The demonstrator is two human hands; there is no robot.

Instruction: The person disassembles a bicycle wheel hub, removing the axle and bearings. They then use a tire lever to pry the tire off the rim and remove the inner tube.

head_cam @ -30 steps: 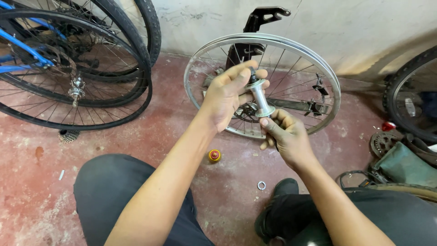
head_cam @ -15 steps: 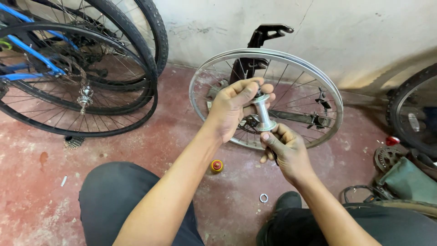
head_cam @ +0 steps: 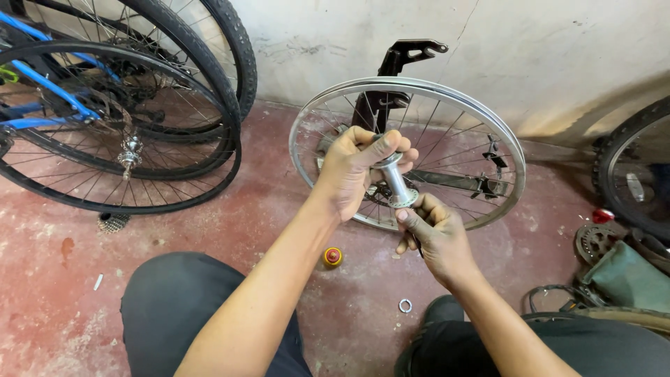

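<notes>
A silver bicycle wheel hub (head_cam: 395,180) is held between both hands, tilted, above the red floor. My left hand (head_cam: 357,171) wraps around its upper end. My right hand (head_cam: 431,234), smeared with grease, grips its lower flange from below. Behind the hands a bare silver spoked rim (head_cam: 488,122) stands upright in a black stand (head_cam: 401,59) by the wall.
Tyred bicycle wheels (head_cam: 139,126) with a blue frame (head_cam: 49,91) lean at the left. A small yellow and red cap (head_cam: 333,257) and a metal washer (head_cam: 405,305) lie on the floor. A sprocket (head_cam: 594,241), a green bag (head_cam: 628,279) and another tyre (head_cam: 631,167) are at the right.
The view has shifted slightly. Both hands keep hold of the hub, and the left hand's fingers have turned a little around its upper end.
</notes>
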